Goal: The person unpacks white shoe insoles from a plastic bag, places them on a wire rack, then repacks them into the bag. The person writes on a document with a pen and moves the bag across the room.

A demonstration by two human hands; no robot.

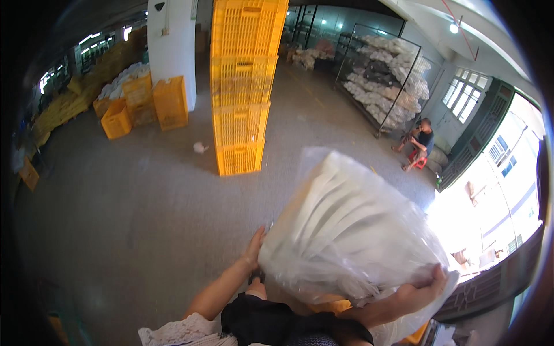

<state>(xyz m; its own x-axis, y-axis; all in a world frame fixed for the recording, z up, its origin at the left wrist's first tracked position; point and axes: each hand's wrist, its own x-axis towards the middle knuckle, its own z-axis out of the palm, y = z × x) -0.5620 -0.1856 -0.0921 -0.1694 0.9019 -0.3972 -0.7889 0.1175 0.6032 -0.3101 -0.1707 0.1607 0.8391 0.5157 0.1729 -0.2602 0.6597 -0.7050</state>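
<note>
A large clear plastic bag (352,230) packed with white, soft-looking items in curved layers is held up in front of me, tilted. My left hand (254,249) presses on its left side, with the fingers partly hidden behind it. My right hand (426,288) is closed on the loose plastic at the bag's lower right. What exactly the white items are cannot be made out through the film. Below the bag, bits of something yellow-orange (337,305) show near my right forearm.
Ahead stands a tall stack of yellow plastic crates (239,124). More orange crates (170,104) sit by a white pillar (172,52). At right are a wire rack (381,78) of white bundles, a seated person (423,141) on a red stool, and a bright doorway (490,184).
</note>
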